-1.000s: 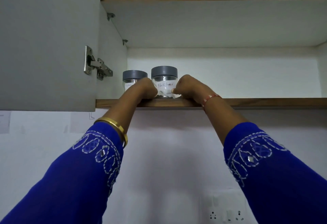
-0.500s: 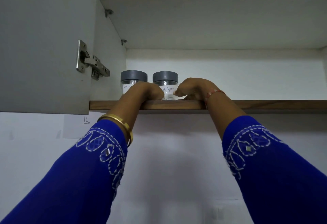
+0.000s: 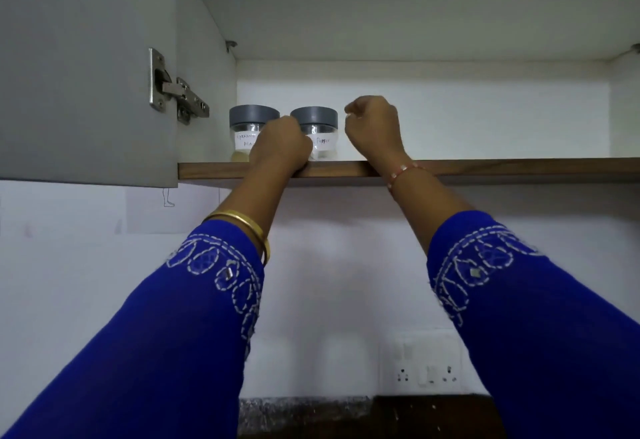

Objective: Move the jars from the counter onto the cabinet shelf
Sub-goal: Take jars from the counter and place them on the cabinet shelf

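Observation:
Two clear jars with grey lids stand side by side at the left end of the cabinet shelf. The left jar has a handwritten label that is partly hidden. The right jar reads "Pepper". My left hand is a closed fist in front of the gap between them, covering part of each, its heel against the shelf edge. My right hand is curled shut just right of the pepper jar, a small gap apart from it, holding nothing.
The grey cabinet door hangs open at the left on a metal hinge. The shelf runs on to the right of the jars. Below, a wall socket plate and a dark counter are visible.
The pepper jar has been slid back beside the left jar. My right hand has let go and lifted to the right; my left hand has shifted left, off the jar's side.

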Motion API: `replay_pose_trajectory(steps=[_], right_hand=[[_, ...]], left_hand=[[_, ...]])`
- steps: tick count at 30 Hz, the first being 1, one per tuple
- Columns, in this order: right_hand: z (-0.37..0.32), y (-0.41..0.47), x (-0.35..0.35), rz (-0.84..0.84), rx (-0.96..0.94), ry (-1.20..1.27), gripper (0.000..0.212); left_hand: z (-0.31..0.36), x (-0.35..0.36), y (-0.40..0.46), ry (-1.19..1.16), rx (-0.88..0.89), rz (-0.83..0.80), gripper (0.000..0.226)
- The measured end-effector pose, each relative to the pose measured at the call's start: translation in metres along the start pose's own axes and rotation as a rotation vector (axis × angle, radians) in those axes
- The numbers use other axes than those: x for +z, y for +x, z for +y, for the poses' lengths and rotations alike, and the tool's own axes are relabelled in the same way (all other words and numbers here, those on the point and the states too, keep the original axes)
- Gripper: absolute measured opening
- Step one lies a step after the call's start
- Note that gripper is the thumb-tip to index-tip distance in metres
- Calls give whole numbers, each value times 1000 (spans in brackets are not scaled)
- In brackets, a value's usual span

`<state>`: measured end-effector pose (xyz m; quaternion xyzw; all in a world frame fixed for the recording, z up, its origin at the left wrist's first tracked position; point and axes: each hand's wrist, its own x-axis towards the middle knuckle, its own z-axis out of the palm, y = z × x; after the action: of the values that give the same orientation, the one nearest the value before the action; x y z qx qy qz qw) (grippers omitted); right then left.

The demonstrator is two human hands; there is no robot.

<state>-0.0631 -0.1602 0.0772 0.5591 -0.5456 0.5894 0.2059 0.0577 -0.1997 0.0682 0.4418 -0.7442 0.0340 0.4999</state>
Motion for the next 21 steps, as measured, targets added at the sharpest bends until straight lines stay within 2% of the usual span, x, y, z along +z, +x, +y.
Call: replay_pose_trajectory(steps=[3,5,8,12,16,21], right_hand=[[-2,-28,-9,-35,-97,-102,30],[4,-47,-16,-90,-117,-151,33],[8,-76,-35,-89,-122,-141,36],[0,-114,-72,-32,-76,-25,35],[-2,-162,-107,-22,-82,-65,36],[7,-238,-147,5,30,-122,34]], left_hand=[[5,-5,-28,4,-6,75,41],[5,-5,-46,-49,71,114,41],[4,-4,-74,-274,198,185,42],[14,1,-119,-602,218,272,39],[30,4,-174,-751,189,226,36],[47,21,-253,-834,141,86,32]])
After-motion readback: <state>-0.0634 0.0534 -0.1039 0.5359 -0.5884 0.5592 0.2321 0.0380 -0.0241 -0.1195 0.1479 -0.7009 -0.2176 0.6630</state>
